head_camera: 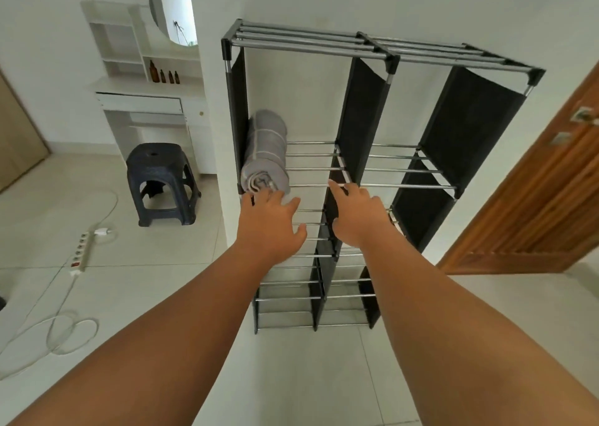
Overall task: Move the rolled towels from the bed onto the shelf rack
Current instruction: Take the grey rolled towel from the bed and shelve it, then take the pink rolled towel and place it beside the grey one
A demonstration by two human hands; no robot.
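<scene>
A black-and-chrome shelf rack [372, 163] stands against the white wall in front of me. One rolled grey towel with pale stripes [267, 153] lies on the bars of the upper left compartment, against the left fabric side. My left hand [270, 226] is just below the towel's near end, fingers spread, fingertips at its edge. My right hand [356, 215] hovers open over the front bar by the middle divider. Neither hand holds anything. The bed is out of view.
A dark plastic stool [162, 182] stands left of the rack under a white vanity [146, 95] with small brown bottles. A power strip [82, 250] and white cables lie on the tiled floor at left. A wooden door [534, 198] is at right.
</scene>
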